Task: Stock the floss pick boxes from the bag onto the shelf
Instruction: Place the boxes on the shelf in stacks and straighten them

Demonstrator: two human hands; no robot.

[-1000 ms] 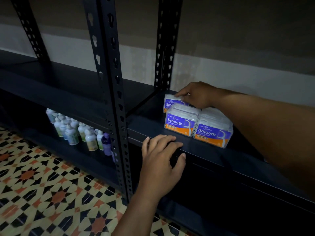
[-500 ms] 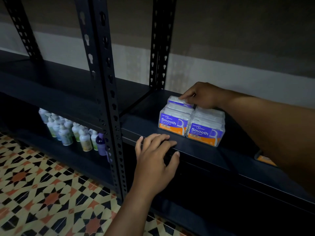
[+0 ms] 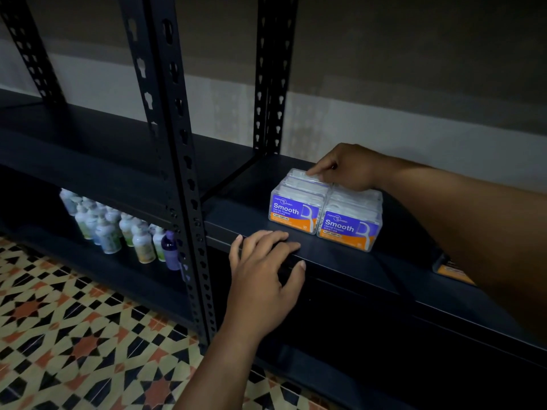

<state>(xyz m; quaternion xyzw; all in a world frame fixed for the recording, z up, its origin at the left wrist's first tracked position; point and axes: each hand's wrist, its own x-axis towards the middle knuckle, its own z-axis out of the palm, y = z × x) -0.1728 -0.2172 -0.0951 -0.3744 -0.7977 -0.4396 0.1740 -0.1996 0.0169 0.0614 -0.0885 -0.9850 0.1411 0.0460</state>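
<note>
Floss pick boxes (image 3: 324,220), clear rectangular plastic with purple-orange labels, stand touching on the matte dark shelf (image 3: 340,261), right of the perforated upright (image 3: 177,173). Right hand (image 3: 346,167) touches the rear box (image 3: 299,176), grip indeterminate. Left hand (image 3: 263,270) rests flat on the shelf lip. Patterned tile floor (image 3: 59,321).

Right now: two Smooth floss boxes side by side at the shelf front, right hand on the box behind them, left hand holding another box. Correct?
One thing is wrong: the left hand holds no box. It rests open on the front edge of the shelf. The rest stands: two Smooth floss boxes side by side, right hand touching the rear box. The head view shows it.
</note>
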